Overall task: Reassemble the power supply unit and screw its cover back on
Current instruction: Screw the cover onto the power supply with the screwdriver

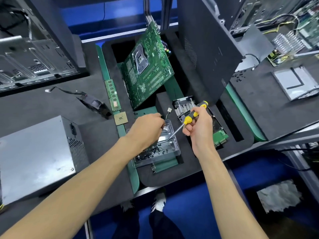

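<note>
The grey metal power supply unit (34, 156) lies closed on the dark mat at left.

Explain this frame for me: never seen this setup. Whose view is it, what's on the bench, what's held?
There is no robot here. One head-worn camera looks down at a person's two bare hands over a dark foam bench. The right hand grips a yellow-and-black screwdriver, its tip down in a clear tray of small dark screws. The left hand reaches over that tray with fingers curled; whether it pinches a screw is hidden. A grey metal power supply box sits at left. Behind the tray stand a green motherboard, a memory stick and a processor chip.
</note>
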A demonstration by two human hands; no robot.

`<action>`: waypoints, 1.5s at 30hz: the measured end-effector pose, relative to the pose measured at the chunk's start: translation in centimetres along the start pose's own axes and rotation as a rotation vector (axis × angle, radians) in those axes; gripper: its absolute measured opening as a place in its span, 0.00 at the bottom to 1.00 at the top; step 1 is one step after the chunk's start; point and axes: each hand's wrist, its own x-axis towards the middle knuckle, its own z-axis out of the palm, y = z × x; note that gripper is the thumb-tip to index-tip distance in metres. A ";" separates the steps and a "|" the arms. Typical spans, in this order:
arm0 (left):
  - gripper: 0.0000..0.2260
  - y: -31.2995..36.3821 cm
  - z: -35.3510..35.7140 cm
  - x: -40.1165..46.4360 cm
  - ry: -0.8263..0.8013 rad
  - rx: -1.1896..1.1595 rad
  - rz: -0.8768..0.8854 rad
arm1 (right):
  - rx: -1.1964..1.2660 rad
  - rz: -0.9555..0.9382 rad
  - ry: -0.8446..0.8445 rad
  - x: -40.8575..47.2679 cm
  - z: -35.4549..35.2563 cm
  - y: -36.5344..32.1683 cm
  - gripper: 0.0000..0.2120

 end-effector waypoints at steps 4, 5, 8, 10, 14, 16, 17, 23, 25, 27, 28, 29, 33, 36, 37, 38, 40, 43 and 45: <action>0.08 -0.4 0.4 0.4 -0.006 0.054 0.010 | -0.007 0.000 -0.012 0.5 0.6 -0.1 0.10; 0.07 -0.5 0.5 0.5 0.002 0.082 0.024 | -0.010 -0.002 -0.014 0.6 0.7 -0.1 0.09; 0.06 -0.6 1.1 0.3 0.045 0.190 0.071 | -0.004 0.003 -0.017 0.7 1.1 -0.2 0.09; 0.06 -0.8 1.4 0.3 0.054 0.235 0.098 | 0.008 0.003 -0.032 0.7 1.3 -0.2 0.08; 0.11 -1.6 1.0 0.4 0.061 0.216 0.151 | 0.026 0.014 -0.050 0.6 1.7 -0.1 0.09; 0.12 -1.8 0.5 0.5 0.039 0.213 0.166 | 0.023 0.020 -0.041 0.7 1.8 -0.1 0.10; 0.12 -1.9 0.3 0.6 0.025 0.211 0.168 | 0.018 0.023 -0.035 0.7 1.8 -0.1 0.11; 0.10 -2.5 0.1 0.9 -0.002 0.193 0.194 | 0.014 0.007 -0.048 0.8 1.9 0.1 0.09; 0.10 -2.7 0.3 0.9 0.009 0.197 0.225 | 0.012 0.005 -0.045 0.9 1.9 0.1 0.09; 0.09 -2.8 0.4 0.8 0.034 0.194 0.264 | 0.013 0.003 -0.043 0.9 1.9 0.1 0.09; 0.09 -2.8 0.5 0.7 0.051 0.193 0.280 | 0.015 0.003 -0.043 0.9 2.0 0.1 0.09; 0.08 -2.8 0.7 0.6 0.070 0.191 0.291 | 0.016 0.003 -0.044 0.9 2.0 0.1 0.09; 0.07 -2.7 1.2 0.3 0.112 0.179 0.297 | 0.015 0.001 -0.051 0.9 2.1 0.0 0.09; 0.08 -2.8 1.0 0.4 0.092 0.179 0.289 | 0.011 0.005 -0.050 0.8 2.3 0.0 0.10; 0.09 -2.8 0.9 0.5 0.077 0.185 0.292 | 0.010 0.004 -0.050 0.8 2.3 0.0 0.10; 0.09 -2.7 0.7 0.7 0.058 0.191 0.295 | 0.009 0.004 -0.049 0.7 2.4 0.0 0.10; 0.09 -2.6 0.2 1.1 0.020 0.205 0.292 | 0.011 0.006 -0.048 0.5 2.4 0.1 0.09; 0.10 -2.4 -0.2 1.4 -0.017 0.228 0.277 | 0.012 0.005 -0.052 0.3 2.4 0.2 0.08; 0.11 -2.3 -0.2 1.4 -0.024 0.234 0.273 | 0.008 0.003 -0.054 0.2 2.4 0.2 0.08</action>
